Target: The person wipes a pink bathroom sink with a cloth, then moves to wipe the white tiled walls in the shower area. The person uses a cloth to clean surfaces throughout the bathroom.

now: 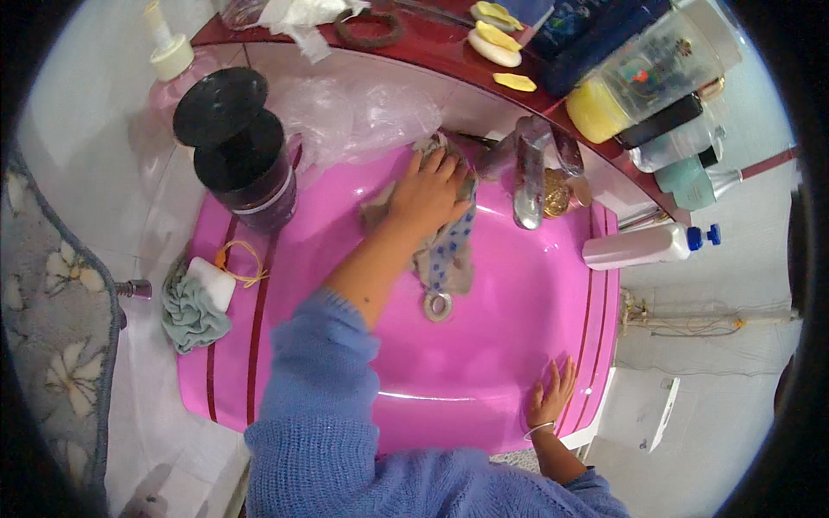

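My left hand (431,194) presses palm down on a wet grey-beige cloth with blue marks (447,256), at the back of a glossy pink washbasin (492,349). The cloth lies bunched under the fingers, and its lower end reaches down to the round drain ring (438,305). A metal faucet (531,188) stands to the right of the cloth. On the basin's front right rim rests my right hand (550,395), fingers spread, holding nothing, with a bangle at the wrist. Blue knitted sleeves cover both forearms in part.
A black lidded container (249,168), a clear plastic bag (363,116) and a white bar with a green cloth (194,314) sit at the left and back. A white pump bottle (638,246) lies at the right. Bottles and yellow petals crowd the red shelf (427,42).
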Action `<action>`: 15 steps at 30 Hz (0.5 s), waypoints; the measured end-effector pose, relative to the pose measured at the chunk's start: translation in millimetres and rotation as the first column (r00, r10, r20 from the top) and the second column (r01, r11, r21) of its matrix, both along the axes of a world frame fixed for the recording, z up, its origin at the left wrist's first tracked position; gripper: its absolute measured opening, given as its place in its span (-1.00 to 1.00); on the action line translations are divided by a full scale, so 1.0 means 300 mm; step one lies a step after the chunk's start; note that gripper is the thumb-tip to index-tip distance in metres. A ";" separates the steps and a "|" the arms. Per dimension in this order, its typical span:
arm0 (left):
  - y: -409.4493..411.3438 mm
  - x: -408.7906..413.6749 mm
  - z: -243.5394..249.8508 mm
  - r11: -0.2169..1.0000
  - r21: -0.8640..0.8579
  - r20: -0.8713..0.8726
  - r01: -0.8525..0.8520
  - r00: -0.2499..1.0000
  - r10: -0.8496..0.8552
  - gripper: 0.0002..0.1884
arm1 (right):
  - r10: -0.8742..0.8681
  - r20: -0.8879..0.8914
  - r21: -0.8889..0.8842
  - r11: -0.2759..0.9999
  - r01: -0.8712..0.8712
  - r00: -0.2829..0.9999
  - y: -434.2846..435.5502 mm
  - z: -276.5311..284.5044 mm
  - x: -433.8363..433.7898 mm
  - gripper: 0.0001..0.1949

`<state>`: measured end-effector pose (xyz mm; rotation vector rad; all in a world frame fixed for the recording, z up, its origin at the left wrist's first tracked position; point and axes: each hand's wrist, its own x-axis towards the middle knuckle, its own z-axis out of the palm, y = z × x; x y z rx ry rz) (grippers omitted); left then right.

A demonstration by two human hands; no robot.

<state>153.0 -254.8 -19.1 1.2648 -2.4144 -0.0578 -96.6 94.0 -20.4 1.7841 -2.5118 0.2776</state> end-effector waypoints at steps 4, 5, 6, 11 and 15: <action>-0.028 0.054 -0.006 0.968 0.131 -0.104 -0.213 0.968 0.227 -0.47 | -0.015 -0.001 0.009 1.000 0.015 1.000 0.001 -0.009 -0.005 -0.52; -0.030 0.073 -0.012 0.949 0.179 -0.138 -0.258 0.949 0.284 -0.47 | -0.015 -0.005 0.010 1.000 0.015 1.000 0.004 -0.009 -0.007 -0.52; -0.023 0.092 -0.010 0.956 0.158 -0.105 -0.248 0.958 0.266 -0.48 | -0.015 -0.007 0.016 1.000 0.015 1.000 0.004 -0.011 -0.005 -0.52; 0.039 0.136 -0.020 0.987 -0.095 -0.024 -0.129 0.992 0.128 -0.52 | -0.007 -0.011 0.018 1.000 0.007 1.000 -0.005 -0.002 0.007 -0.50; -0.008 0.101 0.028 0.990 0.062 -0.018 -0.124 0.992 0.125 -0.52 | -0.015 -0.040 0.034 0.999 0.017 0.999 0.011 -0.020 0.001 -0.44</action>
